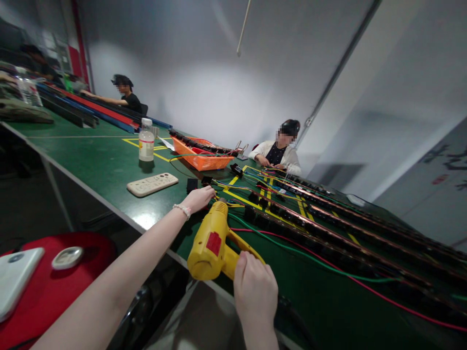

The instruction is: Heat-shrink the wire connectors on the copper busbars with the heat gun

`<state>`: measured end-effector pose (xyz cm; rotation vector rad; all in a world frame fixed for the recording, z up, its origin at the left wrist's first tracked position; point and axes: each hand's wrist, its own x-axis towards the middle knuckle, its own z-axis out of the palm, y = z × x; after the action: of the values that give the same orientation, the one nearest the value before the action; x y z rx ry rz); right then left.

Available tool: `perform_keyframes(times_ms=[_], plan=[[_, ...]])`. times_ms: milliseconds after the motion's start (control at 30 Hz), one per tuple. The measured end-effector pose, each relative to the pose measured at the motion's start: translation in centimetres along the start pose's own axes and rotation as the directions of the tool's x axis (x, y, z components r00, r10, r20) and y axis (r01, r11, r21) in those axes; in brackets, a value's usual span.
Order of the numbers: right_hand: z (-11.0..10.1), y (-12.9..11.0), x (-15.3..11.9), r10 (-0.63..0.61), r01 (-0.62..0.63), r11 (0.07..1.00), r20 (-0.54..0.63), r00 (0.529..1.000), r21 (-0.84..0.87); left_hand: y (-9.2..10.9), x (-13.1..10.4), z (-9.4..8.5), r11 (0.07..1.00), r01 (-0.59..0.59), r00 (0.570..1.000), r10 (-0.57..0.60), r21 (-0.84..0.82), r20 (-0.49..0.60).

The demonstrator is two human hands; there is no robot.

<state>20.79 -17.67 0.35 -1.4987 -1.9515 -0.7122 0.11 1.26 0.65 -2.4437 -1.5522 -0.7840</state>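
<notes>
A yellow heat gun with a red label is in my right hand, whose fingers wrap around its handle. The gun's nozzle points away from me, close to the fingertips of my left hand. Those fingers are pinched on thin wires, partly hidden by the nozzle and the fingers. Beside them lie small black connectors. Blue and yellow wires run right from there toward long copper bars with black holders. A green wire and a red wire trail across the table.
An orange basket holds more bars. A bottle and a beige phone-shaped case stand and lie on the green table. A person sits opposite; others work farther left. A red stool carries a white device.
</notes>
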Motion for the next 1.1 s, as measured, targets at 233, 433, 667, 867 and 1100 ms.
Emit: perform_keyframes(times_ms=[233, 433, 667, 867, 1100], plan=[[0.1, -0.7, -0.1, 0.025, -0.03, 0.998, 0.085, 0.996, 0.059, 0.3, 0.1, -0.2, 1.0, 0.009, 1.0, -0.009, 0.005, -0.005], [-0.4, 0.2, -0.6, -0.039, 0.01, 0.985, 0.164, 0.986, 0.172, 0.2, 0.2, 0.2, 0.993, 0.03, 0.999, -0.035, -0.111, -0.035], [-0.4, 1.3, -0.9, -0.133, 0.081, 0.965, 0.202, 0.97, 0.25, 0.1, 0.4, 0.4, 0.984, 0.085, 0.996, -0.078, -0.159, 0.051], [-0.1, 1.3, -1.1, -0.152, 0.125, 0.968, 0.115, 0.982, 0.216, -0.1, 0.3, 0.4, 0.951, 0.137, 0.99, -0.125, -0.278, 0.063], [0.0, 1.2, -1.2, -0.146, 0.122, 0.967, 0.098, 0.984, 0.223, -0.3, 0.4, 0.6, 0.941, 0.069, 0.996, -0.084, -0.33, -0.032]])
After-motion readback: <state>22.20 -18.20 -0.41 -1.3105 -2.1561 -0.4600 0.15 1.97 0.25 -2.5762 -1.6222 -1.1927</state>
